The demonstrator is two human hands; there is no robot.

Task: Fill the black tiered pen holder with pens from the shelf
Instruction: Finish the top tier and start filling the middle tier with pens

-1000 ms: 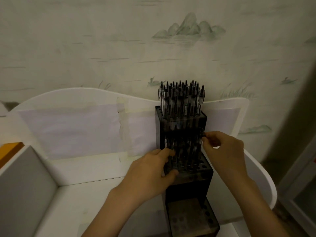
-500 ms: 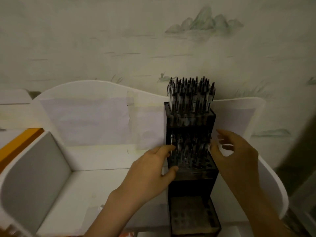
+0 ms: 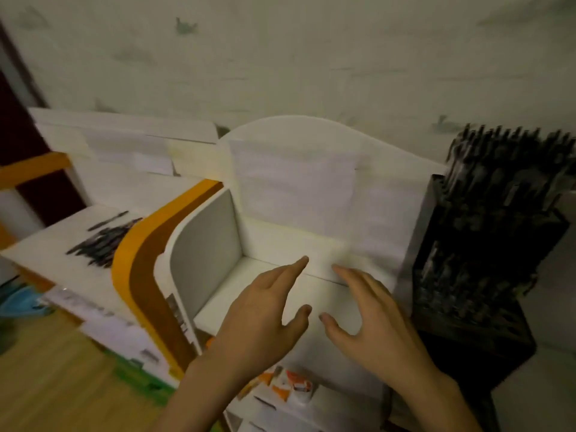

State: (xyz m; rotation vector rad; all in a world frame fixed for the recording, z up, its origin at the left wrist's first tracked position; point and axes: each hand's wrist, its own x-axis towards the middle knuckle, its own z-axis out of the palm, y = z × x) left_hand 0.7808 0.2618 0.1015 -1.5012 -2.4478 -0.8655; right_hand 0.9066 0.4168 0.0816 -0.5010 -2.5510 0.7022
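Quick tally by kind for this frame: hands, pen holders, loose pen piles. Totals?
Hands: 2, left hand and right hand, both empty
Black tiered pen holder: 1
Pile of loose pens on the shelf at left: 1; single pens too blurred to count
Total: 4

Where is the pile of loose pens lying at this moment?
In the head view, the loose pens lie far left on a white shelf, just left of the orange divider, far from the black pen holder.
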